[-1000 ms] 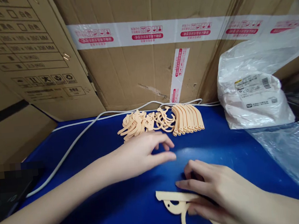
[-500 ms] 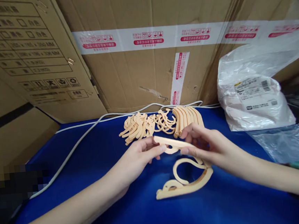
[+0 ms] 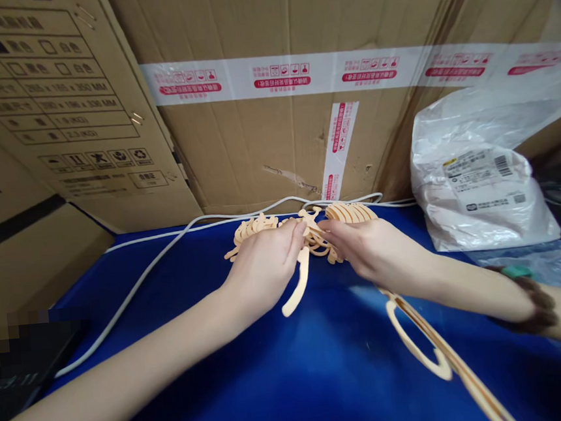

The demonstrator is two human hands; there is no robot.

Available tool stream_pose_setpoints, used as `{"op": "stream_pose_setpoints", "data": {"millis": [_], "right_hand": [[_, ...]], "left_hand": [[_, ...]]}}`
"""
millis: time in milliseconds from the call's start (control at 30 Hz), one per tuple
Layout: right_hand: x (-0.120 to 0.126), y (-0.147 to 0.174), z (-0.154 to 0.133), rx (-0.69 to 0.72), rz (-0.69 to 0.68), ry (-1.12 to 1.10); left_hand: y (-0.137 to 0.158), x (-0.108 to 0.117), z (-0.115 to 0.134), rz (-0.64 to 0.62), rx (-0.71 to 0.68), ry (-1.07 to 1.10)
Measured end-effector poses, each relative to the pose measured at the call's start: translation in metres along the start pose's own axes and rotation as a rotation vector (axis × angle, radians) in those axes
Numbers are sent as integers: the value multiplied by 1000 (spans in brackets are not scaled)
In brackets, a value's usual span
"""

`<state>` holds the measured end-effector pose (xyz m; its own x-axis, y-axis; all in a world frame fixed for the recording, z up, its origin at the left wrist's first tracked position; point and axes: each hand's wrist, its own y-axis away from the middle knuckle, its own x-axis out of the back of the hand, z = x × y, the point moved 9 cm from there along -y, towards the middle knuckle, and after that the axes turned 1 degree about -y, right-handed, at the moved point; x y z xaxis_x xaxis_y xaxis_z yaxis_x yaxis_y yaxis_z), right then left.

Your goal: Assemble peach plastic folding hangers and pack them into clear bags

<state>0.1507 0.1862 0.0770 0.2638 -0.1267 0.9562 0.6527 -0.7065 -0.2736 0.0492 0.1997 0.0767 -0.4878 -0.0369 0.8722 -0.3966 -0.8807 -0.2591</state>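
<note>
My left hand (image 3: pixel 268 261) is closed at the near side of the piles, its fingers pinched together. A curved beige hanger arm (image 3: pixel 297 287) sticks out below those fingers. Just opposite, my right hand (image 3: pixel 375 248) is also closed, with its fingertips by the middle pile of hook pieces (image 3: pixel 319 243). From under it a slim beige hanger (image 3: pixel 434 338) with a looped hook runs edge-on to the lower right; where it is gripped is hidden. Behind my hands lie a left pile of curved pieces (image 3: pixel 250 229) and a right row of stacked arms (image 3: pixel 351 212).
The blue table surface (image 3: pixel 256 383) spreads in front of me. A white cable (image 3: pixel 135 292) crosses the left and back. Cardboard boxes (image 3: pixel 236 149) wall the back and left. A white plastic parcel (image 3: pixel 486 199) stands at right; a dark device (image 3: pixel 33 363) sits at left.
Both hands have moved slightly up toward the piles. The hanger that lay flat in front of me now slants to the lower right below my right hand. A curved arm now hangs below my left hand.
</note>
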Motion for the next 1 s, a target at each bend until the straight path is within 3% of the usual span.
{"op": "stream_pose_setpoints", "data": {"millis": [167,400,500,600,667,733,833,933,1000], "right_hand": [[2,-5,16,-113,-65,-510],[1,-5,42,-395,-61,-1089],[5,1,57,-539,143,-1314],[22,17,81,-616,530,-1400],[35,29,94,-587,696,-1359],[46,37,104,-551,721,-1231],[56,41,108,-479,537,-865],[56,36,85,-271,316,-302],[53,35,65,-152,274,61]], "left_hand": [[-12,3,-14,48,35,-119],[-54,2,-62,72,125,-168],[-57,3,-62,111,138,-115],[-46,-4,-36,43,63,32],[-34,-16,-19,-93,45,182],[-18,-30,-13,-231,157,552],[-2,-40,-11,-292,335,1079],[0,-42,1,-360,307,1284],[-1,-44,11,-416,265,1335]]}}
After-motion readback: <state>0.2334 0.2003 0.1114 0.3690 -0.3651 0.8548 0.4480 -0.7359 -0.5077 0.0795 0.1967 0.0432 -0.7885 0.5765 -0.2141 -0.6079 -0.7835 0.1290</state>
